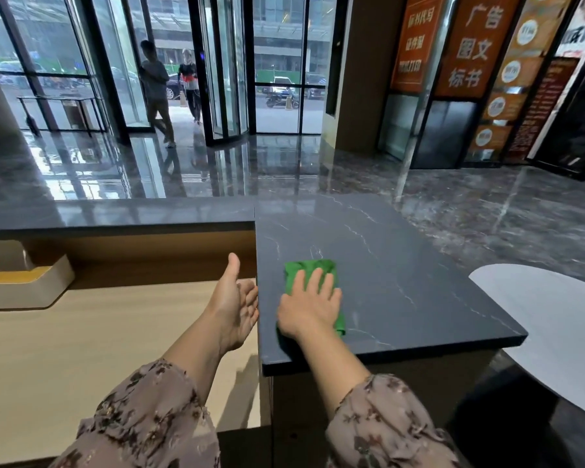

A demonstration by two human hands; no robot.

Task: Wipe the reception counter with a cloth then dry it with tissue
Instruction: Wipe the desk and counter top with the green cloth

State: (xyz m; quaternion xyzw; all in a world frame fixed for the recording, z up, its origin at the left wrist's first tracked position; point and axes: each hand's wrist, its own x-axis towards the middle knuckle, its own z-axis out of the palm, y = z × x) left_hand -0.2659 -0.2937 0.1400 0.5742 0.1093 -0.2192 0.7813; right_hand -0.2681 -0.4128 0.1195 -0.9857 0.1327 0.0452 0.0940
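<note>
A green cloth (309, 269) lies flat on the dark marble reception counter (402, 265), near its left edge. My right hand (313, 305) presses on the cloth with straight, spread fingers. My left hand (235, 304) hovers open, palm facing right and thumb up, just left of the counter's edge above the lower wooden desk (81, 349). It holds nothing. No tissue is in view.
A white and yellow box (27, 285) sits at the desk's far left under the raised counter ledge (115, 214). A white rounded surface (554, 315) lies to the right of the counter. Two people stand at the glass entrance (169, 82) far ahead.
</note>
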